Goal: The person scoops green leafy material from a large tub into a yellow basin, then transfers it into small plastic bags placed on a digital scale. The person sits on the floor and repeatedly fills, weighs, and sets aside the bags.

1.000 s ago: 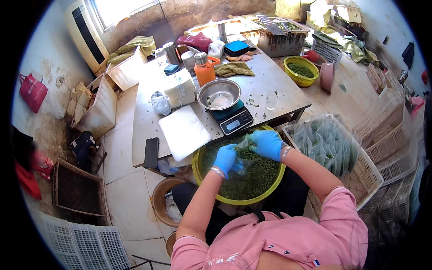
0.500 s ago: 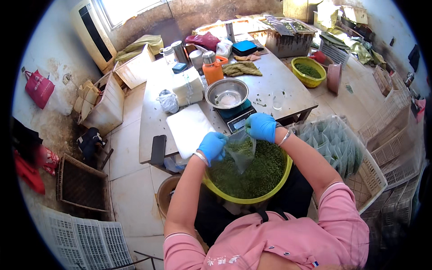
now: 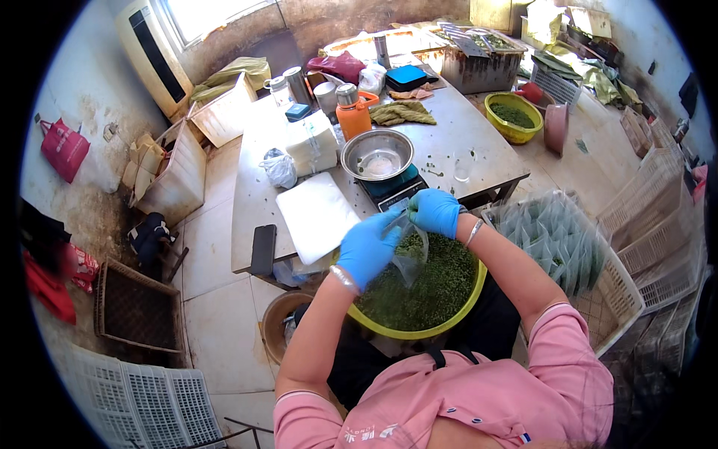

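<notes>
My right hand [image 3: 435, 214], in a blue glove, pinches the top of a clear plastic bag [image 3: 408, 268]. Some green bits show through the bag. My left hand [image 3: 369, 247], also gloved in blue, has its fingertips at the same bag's mouth, close against the right hand; they are slightly blurred. Below both hands is a yellow basin [image 3: 419, 334] full of small green plant pieces [image 3: 441, 292]. Just beyond the hands, a steel bowl [image 3: 378, 156] rests on a digital scale [image 3: 394, 196], whose display is partly hidden.
A stack of clear bags [image 3: 317, 217] lies on the table [image 3: 247, 187] beside a black phone-like object [image 3: 262, 249]. Right of me, filled bags [image 3: 553, 243] stand in a white crate [image 3: 609, 307]. An orange bottle [image 3: 353, 116] and a second yellow basin [image 3: 514, 135] are farther off.
My left hand has moved right and slightly up, bringing its fingers to the right hand at the bag's mouth. The right hand and the bag have hardly moved.
</notes>
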Demonstrator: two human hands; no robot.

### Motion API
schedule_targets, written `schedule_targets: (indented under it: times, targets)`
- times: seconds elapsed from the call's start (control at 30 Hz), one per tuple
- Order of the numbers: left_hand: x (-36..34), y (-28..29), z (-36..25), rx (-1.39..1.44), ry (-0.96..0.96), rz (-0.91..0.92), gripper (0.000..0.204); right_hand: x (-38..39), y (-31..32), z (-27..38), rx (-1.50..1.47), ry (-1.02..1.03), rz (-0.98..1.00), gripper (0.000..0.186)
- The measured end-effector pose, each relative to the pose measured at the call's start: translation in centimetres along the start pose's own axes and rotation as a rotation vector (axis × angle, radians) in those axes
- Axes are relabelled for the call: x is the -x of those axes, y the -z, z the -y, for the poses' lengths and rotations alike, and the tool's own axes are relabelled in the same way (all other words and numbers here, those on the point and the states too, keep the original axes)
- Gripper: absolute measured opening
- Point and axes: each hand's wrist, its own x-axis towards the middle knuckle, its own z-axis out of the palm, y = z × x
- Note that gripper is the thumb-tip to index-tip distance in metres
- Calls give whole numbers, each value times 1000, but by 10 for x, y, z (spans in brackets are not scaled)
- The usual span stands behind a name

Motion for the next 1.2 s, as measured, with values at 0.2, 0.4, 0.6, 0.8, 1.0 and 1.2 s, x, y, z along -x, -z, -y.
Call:
schedule_targets:
  times: [0.2,0.4,0.6,0.8,1.0,1.2]
  targets:
    - [29,-13,0,-265,-149,128,38,1,-3,-14,22,-76,20,29]
    - [38,-45,39,-315,11,102,26,73,52,57,102,204,74,41]
    - [35,-52,36,-206,-68,86,21,70,24,23,184,283,-109,19]
    - [34,-56,28,-261,-213,175,17,57,33,34,145,238,-29,34]
    - [33,-60,30,-311,-261,198,10,41,21,12,252,22,-128,26]
    - [9,26,-15,-298,-315,43,15,27,48,7,37,9,-249,20]
